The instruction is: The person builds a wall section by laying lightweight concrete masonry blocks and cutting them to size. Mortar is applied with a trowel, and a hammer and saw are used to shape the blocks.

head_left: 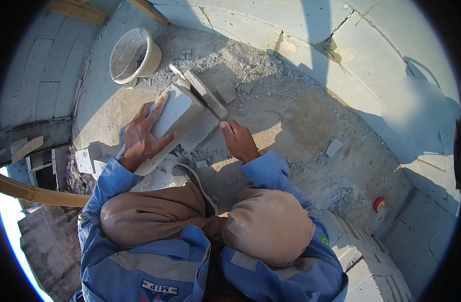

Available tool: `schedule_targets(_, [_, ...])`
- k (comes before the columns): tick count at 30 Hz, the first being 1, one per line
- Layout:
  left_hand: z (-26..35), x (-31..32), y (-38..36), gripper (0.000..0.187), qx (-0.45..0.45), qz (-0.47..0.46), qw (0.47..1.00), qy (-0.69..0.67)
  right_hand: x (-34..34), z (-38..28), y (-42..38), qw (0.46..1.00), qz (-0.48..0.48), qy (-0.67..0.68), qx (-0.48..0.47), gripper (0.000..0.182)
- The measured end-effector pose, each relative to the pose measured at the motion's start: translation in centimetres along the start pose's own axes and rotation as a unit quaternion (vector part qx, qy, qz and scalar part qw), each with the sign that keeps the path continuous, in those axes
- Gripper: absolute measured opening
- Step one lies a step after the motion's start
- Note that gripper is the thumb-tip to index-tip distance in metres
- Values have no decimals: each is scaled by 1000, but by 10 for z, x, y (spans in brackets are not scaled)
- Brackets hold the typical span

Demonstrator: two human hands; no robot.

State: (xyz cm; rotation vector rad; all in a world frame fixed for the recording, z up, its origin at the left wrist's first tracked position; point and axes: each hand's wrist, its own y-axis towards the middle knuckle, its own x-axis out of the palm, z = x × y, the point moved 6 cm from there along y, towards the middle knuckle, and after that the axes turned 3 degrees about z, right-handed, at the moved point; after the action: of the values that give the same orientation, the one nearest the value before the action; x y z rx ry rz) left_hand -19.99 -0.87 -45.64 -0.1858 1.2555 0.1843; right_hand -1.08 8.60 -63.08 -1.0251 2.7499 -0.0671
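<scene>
A pale grey masonry block (179,111) lies at a slant in front of my knees. My left hand (145,132) rests on its left side, fingers and thumb spread against the surface. To the right of the block, my right hand (238,141) is closed around the end of a thin, dark-bladed tool (204,104). The blade runs along the block's right edge; its exact kind is hard to make out. A narrow slab piece (206,94) lies right beside the blade, at the block's far right.
A white bucket (151,58) stands at the upper left. Rubble (250,75) and dust cover the floor by the block wall (270,30). A red round object (379,204) lies at the right, near stacked blocks (364,261). A wooden beam (44,194) crosses at the left.
</scene>
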Motion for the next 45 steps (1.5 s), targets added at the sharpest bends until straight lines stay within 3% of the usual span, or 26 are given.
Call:
schedule_targets(2, [1, -7, 21, 93, 30, 29, 999, 7, -7, -11, 9, 999, 15, -25, -17, 48])
schedule_targets(5, [0, -3, 12, 92, -6, -4, 1000, 19, -16, -49, -7, 996, 19, 48, -77, 46])
schedule_targets(8, [-1, 1, 12, 92, 28, 18, 999, 14, -3, -19, -6, 994, 32, 42, -97, 48])
schedule_targets(9, [0, 1, 11, 92, 36, 12, 999, 17, 8, 12, -2, 997, -9, -70, 10, 50])
schedule_targets(12, [2, 3, 17, 92, 27, -2, 999, 37, 12, 56, 0, 999, 11, -14, 42, 51])
schedule_targets(14, [3, 2, 14, 93, 26, 8, 1000, 11, 10, 35, -9, 995, -33, -11, 90, 42])
schedule_targets(16, [0, 6, 20, 92, 18, 7, 1000, 7, -6, -7, 2, 997, 2, 79, -25, 49])
schedule_targets(19, [-2, 4, 16, 92, 38, 16, 999, 8, -16, -43, 4, 988, 5, 132, -76, 47])
schedule_targets(21, [-4, 6, 14, 92, 36, 12, 999, 13, 7, 9, 5, 996, 7, 74, -49, 46])
schedule_targets(22, [-4, 5, 12, 92, 33, 13, 999, 13, 9, 16, 6, 1000, 10, 16, -23, 46])
schedule_targets(26, [-1, 3, 12, 93, 12, -9, 1000, 15, 6, 15, -6, 1000, -14, 5, 25, 46])
schedule_targets(29, [-2, 6, 19, 93, 9, -4, 1000, 7, -7, -9, -2, 1000, -14, 12, 1, 47])
schedule_targets(31, [-4, 6, 14, 93, 22, 2, 1000, 5, -15, -34, 1, 992, 12, 114, -62, 48])
schedule_targets(32, [-6, 7, 15, 93, 21, 4, 1000, 5, -8, -20, 2, 992, 12, 112, -63, 48])
schedule_targets(34, [-4, 6, 14, 93, 44, 15, 999, 4, 10, 17, 4, 999, -15, -44, 9, 46])
schedule_targets(41, [-3, 7, 14, 92, 23, 4, 1000, 2, -10, -9, -1, 1000, -9, -16, -10, 45])
schedule_targets(43, [-3, 5, 15, 92, 29, 6, 1000, 2, -21, -39, 0, 992, 22, 101, -72, 46])
schedule_targets(45, [-2, 4, 15, 91, 29, 9, 1000, 5, 1, 3, 2, 998, -5, 45, -33, 46])
